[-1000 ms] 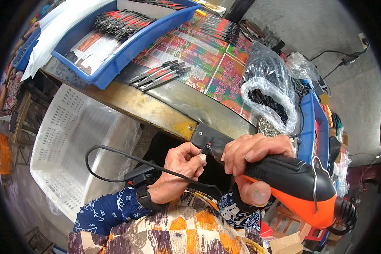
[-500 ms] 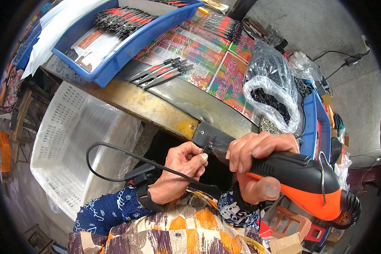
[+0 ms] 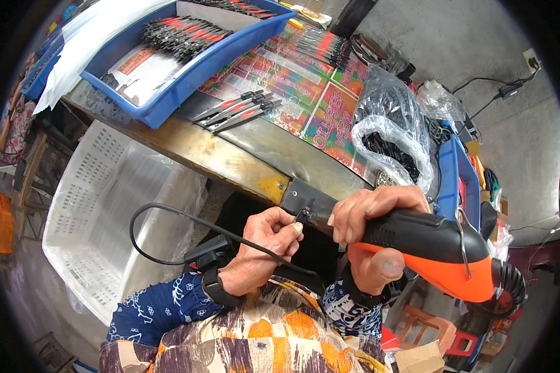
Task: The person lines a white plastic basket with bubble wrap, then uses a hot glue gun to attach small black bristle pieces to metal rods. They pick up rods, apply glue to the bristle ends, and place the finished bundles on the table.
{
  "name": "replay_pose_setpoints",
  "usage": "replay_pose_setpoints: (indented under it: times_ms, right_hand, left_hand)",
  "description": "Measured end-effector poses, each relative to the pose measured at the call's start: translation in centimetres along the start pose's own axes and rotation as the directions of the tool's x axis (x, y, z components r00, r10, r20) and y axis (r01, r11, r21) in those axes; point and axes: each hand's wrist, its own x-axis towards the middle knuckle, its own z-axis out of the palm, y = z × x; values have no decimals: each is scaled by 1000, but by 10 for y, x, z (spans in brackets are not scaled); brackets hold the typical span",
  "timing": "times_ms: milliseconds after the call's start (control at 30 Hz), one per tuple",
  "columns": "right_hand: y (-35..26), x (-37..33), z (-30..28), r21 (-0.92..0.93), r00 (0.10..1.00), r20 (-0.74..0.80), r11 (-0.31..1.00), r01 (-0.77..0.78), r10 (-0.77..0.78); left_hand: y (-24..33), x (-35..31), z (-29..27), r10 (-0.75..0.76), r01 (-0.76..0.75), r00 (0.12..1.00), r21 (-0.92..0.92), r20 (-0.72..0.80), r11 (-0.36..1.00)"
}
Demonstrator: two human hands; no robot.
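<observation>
My left hand (image 3: 272, 236) pinches a small dark piece (image 3: 302, 216) between thumb and forefinger, in front of a power tool's nose. Its exact kind is too small to make out. My right hand (image 3: 379, 227) wraps around the body of an orange-and-black power tool (image 3: 432, 245), thumb underneath and fingers over the top. The tool has side vents and a wire hook, and its nose points left toward the pinched piece. Just beyond the fingertips, a dark metal bracket (image 3: 295, 195) sits at the table's edge. A black cable (image 3: 199, 214) loops across my left wrist.
Several red-and-black pen-like pieces (image 3: 239, 110) lie on the metal table (image 3: 255, 140). More fill a blue tray (image 3: 158, 109) at far left. A clear bag of black parts (image 3: 392, 130) stands at right. Below left is a white perforated basket (image 3: 87, 205) lined with plastic.
My right hand and the power tool have shifted slightly left, and the tool's rear end sits a little higher. My left hand keeps its pinch in nearly the same place.
</observation>
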Motion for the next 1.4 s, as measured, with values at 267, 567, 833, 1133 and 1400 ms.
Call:
replay_pose_setpoints:
  times_ms: [267, 567, 833, 1133, 1400]
  right_hand:
    - [3, 3, 2, 60, 987, 37, 986, 153, -155]
    - [10, 5, 3, 65, 984, 7, 982, 179, -180]
    - [14, 8, -2, 83, 968, 94, 971, 224, -231]
    - [11, 8, 2, 70, 982, 95, 985, 159, -166]
    - [2, 11, 13, 38, 999, 32, 999, -21, 20]
  left_hand:
    - [-1, 1, -1, -15, 15, 1000, 11, 1, 1000]
    - [-1, 2, -3, -12, 12, 1000, 0, 6, 1000]
    - [-1, 2, -2, -25, 25, 1000, 3, -6, 1000]
    - [1, 1, 0, -19, 19, 1000, 6, -21, 1000]
    - [3, 0, 4, -8, 9, 999, 13, -40, 1000]
